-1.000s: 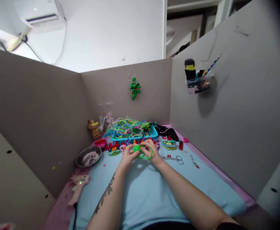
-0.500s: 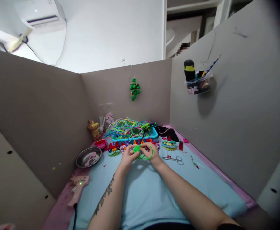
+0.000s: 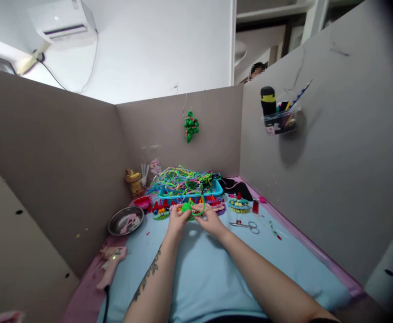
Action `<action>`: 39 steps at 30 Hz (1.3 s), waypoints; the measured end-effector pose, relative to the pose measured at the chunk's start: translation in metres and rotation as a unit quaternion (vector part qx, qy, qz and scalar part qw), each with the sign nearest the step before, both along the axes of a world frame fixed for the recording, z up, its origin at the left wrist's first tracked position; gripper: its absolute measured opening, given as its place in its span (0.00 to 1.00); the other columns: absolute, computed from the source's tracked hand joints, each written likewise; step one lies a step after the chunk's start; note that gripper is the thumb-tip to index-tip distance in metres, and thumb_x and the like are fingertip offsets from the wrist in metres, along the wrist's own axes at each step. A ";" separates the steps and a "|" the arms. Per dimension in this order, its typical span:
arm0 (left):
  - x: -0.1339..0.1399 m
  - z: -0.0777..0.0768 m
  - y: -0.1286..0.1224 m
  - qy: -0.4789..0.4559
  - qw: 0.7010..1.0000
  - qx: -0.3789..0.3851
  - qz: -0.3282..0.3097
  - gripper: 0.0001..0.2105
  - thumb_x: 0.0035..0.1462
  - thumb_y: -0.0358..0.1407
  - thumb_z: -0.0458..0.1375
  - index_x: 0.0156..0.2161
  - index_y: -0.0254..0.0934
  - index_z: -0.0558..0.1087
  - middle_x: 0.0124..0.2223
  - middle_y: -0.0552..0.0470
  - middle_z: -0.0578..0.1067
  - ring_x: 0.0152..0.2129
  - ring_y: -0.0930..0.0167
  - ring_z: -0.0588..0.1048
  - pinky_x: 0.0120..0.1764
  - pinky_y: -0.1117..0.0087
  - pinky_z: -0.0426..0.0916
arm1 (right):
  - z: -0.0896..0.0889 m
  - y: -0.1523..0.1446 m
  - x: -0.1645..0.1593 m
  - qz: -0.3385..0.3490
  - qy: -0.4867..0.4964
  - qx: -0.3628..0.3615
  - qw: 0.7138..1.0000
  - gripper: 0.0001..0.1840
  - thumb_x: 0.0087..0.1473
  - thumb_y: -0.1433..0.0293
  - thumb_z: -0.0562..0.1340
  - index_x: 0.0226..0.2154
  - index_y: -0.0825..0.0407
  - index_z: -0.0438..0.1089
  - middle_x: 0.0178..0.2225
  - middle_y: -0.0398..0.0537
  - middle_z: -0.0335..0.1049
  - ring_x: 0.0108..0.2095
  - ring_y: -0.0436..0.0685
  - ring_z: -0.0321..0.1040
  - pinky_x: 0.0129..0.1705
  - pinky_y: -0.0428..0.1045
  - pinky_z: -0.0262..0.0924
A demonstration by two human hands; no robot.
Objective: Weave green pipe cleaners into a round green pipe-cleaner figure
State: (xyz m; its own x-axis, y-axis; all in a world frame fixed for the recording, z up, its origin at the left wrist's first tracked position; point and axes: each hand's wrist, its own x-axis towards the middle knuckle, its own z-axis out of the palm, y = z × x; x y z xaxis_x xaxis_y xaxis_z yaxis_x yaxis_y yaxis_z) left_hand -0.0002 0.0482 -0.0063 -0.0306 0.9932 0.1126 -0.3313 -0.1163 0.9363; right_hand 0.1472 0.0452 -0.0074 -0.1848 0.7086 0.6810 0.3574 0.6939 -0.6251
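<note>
My left hand (image 3: pixel 176 220) pinches a small bright green coiled piece of pipe cleaner (image 3: pixel 186 207) between thumb and fingers. My right hand (image 3: pixel 211 220) is closed on the same green pipe cleaner, whose free length (image 3: pixel 203 202) curves up in a loop over the fingers. Both hands are held above the blue cloth (image 3: pixel 203 273), close to each other. Right behind them stands a blue basket (image 3: pixel 172 196) heaped with multicoloured pipe cleaners (image 3: pixel 179 179). Finished-looking colourful pieces lie in front of it, partly hidden by my hands. Scissors (image 3: pixel 246 226) lie to the right.
At left are a metal bowl (image 3: pixel 114 229) and a pink glue gun (image 3: pixel 111 269) with a cord. A blue and yellow fuzzy piece (image 3: pixel 238 204) sits at right. Grey partitions (image 3: pixel 210 134) surround the table; a green ornament (image 3: pixel 191 128) and a pen holder (image 3: pixel 280 123) hang there. Another person's head shows beyond.
Both hands have shifted slightly left with the green piece. The right hand has drawn a little away from the coil, and the loop now stands more upright. The view has tilted slightly.
</note>
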 end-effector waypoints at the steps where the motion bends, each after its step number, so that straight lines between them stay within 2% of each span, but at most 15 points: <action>1: -0.001 -0.001 0.001 -0.002 1.000 0.004 0.006 0.25 0.37 0.37 0.66 0.40 0.37 0.61 0.28 0.55 0.73 0.23 0.73 0.73 0.29 0.73 0.64 | 0.001 -0.002 -0.002 0.004 0.001 0.005 1.000 0.15 0.47 0.71 0.61 0.40 0.46 0.73 0.42 0.49 0.72 0.46 0.59 0.64 0.51 0.59 0.54; 4: -0.002 -0.002 0.002 -0.006 1.000 0.017 0.012 0.25 0.38 0.37 0.66 0.40 0.37 0.60 0.29 0.54 0.74 0.23 0.73 0.74 0.29 0.73 0.65 | 0.004 -0.009 -0.007 -0.002 0.025 0.003 1.000 0.09 0.49 0.69 0.61 0.34 0.45 0.75 0.41 0.49 0.73 0.45 0.58 0.65 0.53 0.60 0.51; 6: -0.002 -0.002 0.002 -0.009 1.000 0.022 0.018 0.25 0.38 0.37 0.66 0.40 0.37 0.60 0.29 0.54 0.74 0.24 0.73 0.74 0.31 0.72 0.65 | 0.004 -0.012 -0.009 -0.005 0.057 -0.005 0.998 0.08 0.50 0.67 0.60 0.32 0.47 0.75 0.41 0.50 0.73 0.45 0.58 0.66 0.52 0.59 0.54; 9: -0.001 -0.002 0.002 -0.013 0.999 0.032 0.035 0.24 0.38 0.38 0.66 0.39 0.38 0.59 0.30 0.53 0.74 0.25 0.72 0.74 0.32 0.71 0.66 | 0.005 -0.016 -0.013 0.027 0.102 -0.041 0.994 0.10 0.53 0.65 0.58 0.34 0.49 0.74 0.41 0.51 0.72 0.44 0.58 0.67 0.48 0.56 0.60; 12: -0.001 -0.002 0.002 -0.017 0.998 0.041 0.043 0.24 0.39 0.38 0.65 0.40 0.38 0.59 0.29 0.53 0.74 0.26 0.72 0.75 0.33 0.71 0.66 | 0.006 -0.019 -0.018 0.083 0.156 -0.110 0.978 0.15 0.53 0.60 0.57 0.37 0.51 0.71 0.39 0.51 0.72 0.42 0.58 0.68 0.46 0.54 0.62; 15: -0.002 0.000 0.002 -0.020 0.998 0.038 0.047 0.24 0.39 0.38 0.65 0.41 0.37 0.59 0.28 0.54 0.74 0.25 0.72 0.74 0.32 0.71 0.65 | 0.007 -0.017 -0.021 0.117 0.264 -0.178 0.941 0.18 0.49 0.54 0.58 0.32 0.52 0.69 0.38 0.52 0.72 0.40 0.58 0.70 0.45 0.54 0.63; 19: -0.001 0.000 0.001 -0.026 0.998 0.033 0.047 0.24 0.39 0.37 0.65 0.41 0.38 0.59 0.29 0.54 0.74 0.25 0.73 0.74 0.31 0.72 0.64 | 0.006 -0.011 -0.020 0.137 0.399 -0.258 0.869 0.20 0.44 0.51 0.60 0.25 0.52 0.63 0.34 0.50 0.71 0.34 0.57 0.71 0.39 0.54 0.65; 21: -0.001 -0.001 0.001 -0.022 0.998 0.031 0.047 0.25 0.39 0.38 0.65 0.41 0.38 0.59 0.30 0.53 0.74 0.25 0.72 0.74 0.32 0.71 0.65 | 0.006 -0.009 -0.018 0.121 0.407 -0.284 0.860 0.20 0.42 0.52 0.62 0.25 0.52 0.62 0.29 0.47 0.70 0.30 0.55 0.71 0.34 0.52 0.66; 25: 0.000 -0.002 0.001 -0.003 0.998 0.035 0.052 0.25 0.38 0.39 0.66 0.40 0.38 0.59 0.30 0.53 0.74 0.27 0.70 0.75 0.33 0.69 0.66 | 0.001 -0.007 -0.019 0.073 0.345 -0.269 0.896 0.19 0.40 0.56 0.65 0.27 0.51 0.61 0.24 0.43 0.68 0.25 0.53 0.68 0.30 0.50 0.65; 31: 0.004 0.002 -0.003 0.030 0.998 0.052 0.017 0.24 0.38 0.37 0.66 0.40 0.38 0.59 0.30 0.52 0.76 0.28 0.69 0.75 0.34 0.69 0.66 | -0.001 -0.005 -0.015 -0.051 0.221 -0.138 0.964 0.15 0.43 0.63 0.63 0.34 0.53 0.69 0.34 0.51 0.71 0.31 0.55 0.67 0.34 0.50 0.64; 34: 0.007 0.006 -0.007 0.038 0.998 0.043 -0.007 0.25 0.37 0.38 0.67 0.39 0.38 0.60 0.31 0.51 0.76 0.28 0.68 0.76 0.35 0.67 0.66 | 0.001 -0.005 -0.009 -0.087 0.183 -0.104 0.974 0.12 0.43 0.64 0.62 0.32 0.54 0.72 0.32 0.51 0.72 0.30 0.56 0.67 0.34 0.51 0.64; 39: 0.010 0.008 -0.011 0.027 0.998 0.042 -0.048 0.25 0.37 0.38 0.67 0.39 0.38 0.60 0.32 0.50 0.77 0.28 0.68 0.76 0.36 0.67 0.67 | 0.002 -0.004 -0.005 -0.091 0.177 -0.119 0.973 0.11 0.43 0.65 0.61 0.30 0.54 0.73 0.30 0.50 0.74 0.30 0.57 0.69 0.36 0.52 0.64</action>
